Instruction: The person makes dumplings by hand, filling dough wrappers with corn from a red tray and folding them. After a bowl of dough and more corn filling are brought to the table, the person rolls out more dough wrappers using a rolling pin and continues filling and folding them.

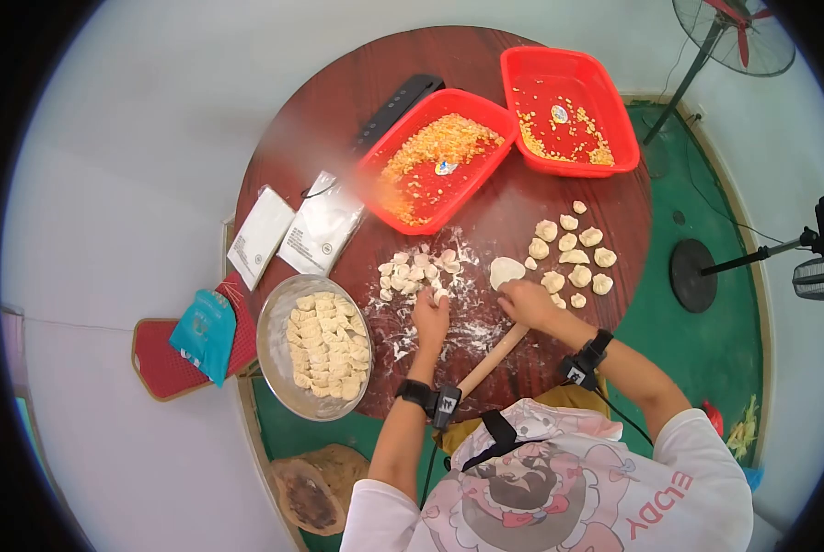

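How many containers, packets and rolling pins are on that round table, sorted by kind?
Red plastic trays: 2, one nearer the middle and one at the far edge.
Metal bowl of cut dough pieces: 1.
White packets: 2, one beside the other.
Wooden rolling pin: 1.
Total: 6.

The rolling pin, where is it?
In the head view, the rolling pin lies on the floured table, angled between the left hand and right hand.
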The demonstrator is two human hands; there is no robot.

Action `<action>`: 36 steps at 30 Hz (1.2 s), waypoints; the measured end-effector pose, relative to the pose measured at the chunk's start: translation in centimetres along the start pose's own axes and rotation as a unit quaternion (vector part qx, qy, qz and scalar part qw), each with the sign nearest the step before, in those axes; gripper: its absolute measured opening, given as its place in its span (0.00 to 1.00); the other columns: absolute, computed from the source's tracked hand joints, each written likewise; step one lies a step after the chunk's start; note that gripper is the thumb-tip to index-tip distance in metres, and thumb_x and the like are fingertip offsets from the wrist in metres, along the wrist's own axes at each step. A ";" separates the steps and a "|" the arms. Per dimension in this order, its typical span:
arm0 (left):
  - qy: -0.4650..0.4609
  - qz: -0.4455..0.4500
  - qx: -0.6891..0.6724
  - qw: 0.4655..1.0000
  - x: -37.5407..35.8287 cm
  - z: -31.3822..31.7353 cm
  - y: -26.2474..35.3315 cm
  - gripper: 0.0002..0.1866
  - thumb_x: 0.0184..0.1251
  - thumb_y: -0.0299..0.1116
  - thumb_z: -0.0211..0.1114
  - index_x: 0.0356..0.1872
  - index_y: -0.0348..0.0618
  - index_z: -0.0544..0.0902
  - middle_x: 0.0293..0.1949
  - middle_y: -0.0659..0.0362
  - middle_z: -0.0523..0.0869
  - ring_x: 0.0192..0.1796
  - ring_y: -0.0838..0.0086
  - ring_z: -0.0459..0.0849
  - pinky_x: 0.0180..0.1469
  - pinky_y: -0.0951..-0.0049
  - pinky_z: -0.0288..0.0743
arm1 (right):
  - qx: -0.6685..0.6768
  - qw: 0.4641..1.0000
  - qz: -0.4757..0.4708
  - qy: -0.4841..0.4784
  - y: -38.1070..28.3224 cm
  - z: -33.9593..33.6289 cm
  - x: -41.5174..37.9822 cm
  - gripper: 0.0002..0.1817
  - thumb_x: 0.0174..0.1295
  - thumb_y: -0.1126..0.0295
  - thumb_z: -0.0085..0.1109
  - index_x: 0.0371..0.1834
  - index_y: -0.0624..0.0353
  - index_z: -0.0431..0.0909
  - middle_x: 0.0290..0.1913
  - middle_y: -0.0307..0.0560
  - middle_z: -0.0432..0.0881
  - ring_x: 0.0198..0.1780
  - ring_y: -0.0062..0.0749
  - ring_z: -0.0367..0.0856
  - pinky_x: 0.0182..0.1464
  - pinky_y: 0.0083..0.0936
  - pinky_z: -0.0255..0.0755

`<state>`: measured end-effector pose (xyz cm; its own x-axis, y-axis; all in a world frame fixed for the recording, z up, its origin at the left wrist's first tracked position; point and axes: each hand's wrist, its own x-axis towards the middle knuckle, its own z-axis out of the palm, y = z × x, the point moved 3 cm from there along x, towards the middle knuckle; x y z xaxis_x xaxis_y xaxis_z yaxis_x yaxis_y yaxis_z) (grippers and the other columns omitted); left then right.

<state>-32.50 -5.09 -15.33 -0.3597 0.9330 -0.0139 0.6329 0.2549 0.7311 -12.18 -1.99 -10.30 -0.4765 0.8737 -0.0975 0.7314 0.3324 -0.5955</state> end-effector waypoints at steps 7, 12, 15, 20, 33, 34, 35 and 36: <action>-0.156 -0.291 -0.499 0.801 -5.1 1.0 0.3 0.14 0.66 0.45 0.51 0.33 0.44 0.74 0.18 0.63 0.73 0.19 0.77 0.72 0.24 0.75 0.71 | 0.180 0.983 -0.042 0.002 -5.4 2.4 -0.5 0.18 0.53 0.69 0.53 0.47 0.64 0.71 0.42 0.57 0.76 0.43 0.49 0.76 0.45 0.35 0.70; -0.146 -0.380 -0.605 0.684 -6.2 0.3 2.8 0.24 0.66 0.56 0.45 0.42 0.44 0.73 0.32 0.58 0.79 0.33 0.75 0.76 0.34 0.74 0.72 | 0.071 0.980 -0.187 -0.007 -8.3 5.4 -1.3 0.24 0.53 0.69 0.53 0.53 0.67 0.66 0.47 0.61 0.73 0.51 0.52 0.72 0.51 0.35 0.68; -0.158 -0.373 -0.610 0.681 -6.9 -0.3 2.0 0.26 0.66 0.58 0.43 0.43 0.43 0.73 0.41 0.57 0.77 0.42 0.72 0.75 0.42 0.72 0.71 | 0.092 0.968 -0.235 0.003 -8.3 6.3 -2.0 0.27 0.54 0.69 0.52 0.58 0.69 0.61 0.55 0.65 0.68 0.57 0.54 0.67 0.57 0.34 0.63; -0.146 -0.390 -0.563 0.714 -7.5 1.7 -2.2 0.23 0.67 0.53 0.44 0.47 0.44 0.72 0.43 0.56 0.78 0.45 0.71 0.77 0.47 0.68 0.73 | 0.285 0.953 -0.059 -0.088 -8.6 5.2 -2.0 0.27 0.59 0.66 0.47 0.61 0.69 0.59 0.61 0.66 0.62 0.63 0.55 0.59 0.63 0.36 0.54; -0.326 -0.146 -0.827 0.435 -9.7 -4.1 10.2 0.23 0.66 0.49 0.47 0.56 0.47 0.67 0.54 0.54 0.71 0.56 0.65 0.70 0.61 0.61 0.61 | 0.090 0.930 -0.357 0.016 -16.2 0.6 -3.9 0.34 0.55 0.56 0.49 0.63 0.62 0.58 0.64 0.60 0.58 0.66 0.58 0.53 0.65 0.48 0.43; -0.326 -0.142 -0.829 0.432 -9.7 -3.9 10.1 0.22 0.66 0.49 0.47 0.56 0.47 0.67 0.55 0.54 0.71 0.56 0.65 0.70 0.61 0.61 0.61 | 0.032 0.945 -0.324 0.017 -16.1 0.3 -3.3 0.33 0.57 0.56 0.48 0.64 0.60 0.57 0.66 0.58 0.56 0.67 0.57 0.51 0.66 0.49 0.41; -0.318 -0.137 -0.832 0.433 -9.5 -3.9 9.9 0.22 0.66 0.48 0.47 0.56 0.47 0.67 0.55 0.54 0.71 0.56 0.65 0.70 0.62 0.61 0.60 | 0.033 0.944 -0.329 0.010 -15.7 0.2 -2.6 0.33 0.57 0.56 0.48 0.64 0.60 0.57 0.66 0.58 0.56 0.67 0.57 0.51 0.66 0.49 0.41; -0.310 -0.135 -0.836 0.433 -9.3 -3.7 9.7 0.22 0.66 0.48 0.47 0.56 0.47 0.67 0.55 0.54 0.71 0.56 0.65 0.70 0.62 0.61 0.60 | -0.016 0.953 -0.296 0.061 -14.7 0.0 -1.5 0.32 0.58 0.56 0.47 0.64 0.59 0.57 0.66 0.57 0.55 0.67 0.58 0.51 0.66 0.49 0.39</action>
<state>-25.54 -12.23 -5.63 0.3143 0.9478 -0.0546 -0.9413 0.3186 0.1117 -22.24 -8.25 -1.39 -0.7510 0.5641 0.3433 0.3674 0.7889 -0.4926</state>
